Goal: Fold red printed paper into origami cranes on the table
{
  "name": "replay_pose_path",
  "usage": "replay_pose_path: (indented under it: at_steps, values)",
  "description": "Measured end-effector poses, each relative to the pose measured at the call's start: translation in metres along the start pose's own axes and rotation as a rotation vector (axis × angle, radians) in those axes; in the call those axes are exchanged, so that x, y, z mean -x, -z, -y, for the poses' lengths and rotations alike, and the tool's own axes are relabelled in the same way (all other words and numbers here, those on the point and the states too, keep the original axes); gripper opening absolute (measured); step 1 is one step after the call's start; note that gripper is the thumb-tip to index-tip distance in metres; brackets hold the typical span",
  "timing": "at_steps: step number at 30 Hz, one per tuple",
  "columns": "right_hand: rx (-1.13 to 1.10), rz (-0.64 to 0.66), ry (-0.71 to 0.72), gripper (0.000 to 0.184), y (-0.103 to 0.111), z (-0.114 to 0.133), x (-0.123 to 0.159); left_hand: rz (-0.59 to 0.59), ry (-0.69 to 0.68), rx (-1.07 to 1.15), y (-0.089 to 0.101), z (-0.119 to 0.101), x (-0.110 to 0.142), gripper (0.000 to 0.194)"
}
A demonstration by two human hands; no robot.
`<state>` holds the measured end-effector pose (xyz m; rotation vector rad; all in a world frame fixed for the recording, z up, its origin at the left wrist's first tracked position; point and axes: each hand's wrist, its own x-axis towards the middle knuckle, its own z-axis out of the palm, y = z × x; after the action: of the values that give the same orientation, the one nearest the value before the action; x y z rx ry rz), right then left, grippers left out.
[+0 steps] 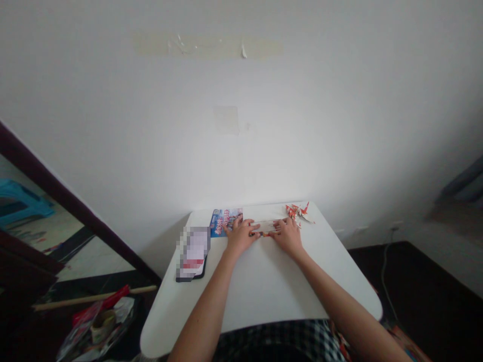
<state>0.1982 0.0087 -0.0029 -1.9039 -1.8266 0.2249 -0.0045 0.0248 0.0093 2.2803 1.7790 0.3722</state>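
A pale sheet of paper point(264, 227) with a printed, coloured near edge spans the gap between my hands on the table. My left hand point(240, 235) grips its left end, thumb at the near edge and fingers on top. The right end is held the same way by my right hand point(288, 236). Both hands partly hide the sheet. Beyond my left hand lies a blue printed booklet point(222, 223), partly covered by the fingers. Just past my right hand sits a folded red-and-white paper piece point(300, 213) with pointed tips.
A phone point(194, 251), its screen blurred out, lies at the left of the white table point(264, 291). The wall point(302, 125) rises directly behind the table. Bags point(109, 322) and a wooden stick point(143, 289) are on the floor at left. A cable point(385, 261) hangs at right.
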Motion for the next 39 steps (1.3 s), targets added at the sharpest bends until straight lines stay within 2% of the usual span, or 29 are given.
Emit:
replay_pose_path:
  at_steps: [5, 11, 21, 39]
  values:
    - [-0.025, 0.042, 0.012, 0.028, 0.000, -0.007, -0.005, 0.119, -0.027, -0.040, 0.010, 0.004, 0.003, 0.041]
    - [-0.048, 0.078, 0.047, 0.034, -0.002, -0.019, -0.010, 0.209, -0.040, -0.045, 0.013, 0.011, 0.001, 0.048]
    - [-0.123, 0.093, 0.110, 0.049, -0.007, -0.036, -0.021, 0.169, -0.045, -0.008, 0.009, 0.017, 0.000, 0.050]
    - [-0.321, 0.111, 0.197, 0.053, -0.005, -0.050, -0.029, 0.126, -0.057, -0.019, 0.005, 0.017, 0.003, 0.047]
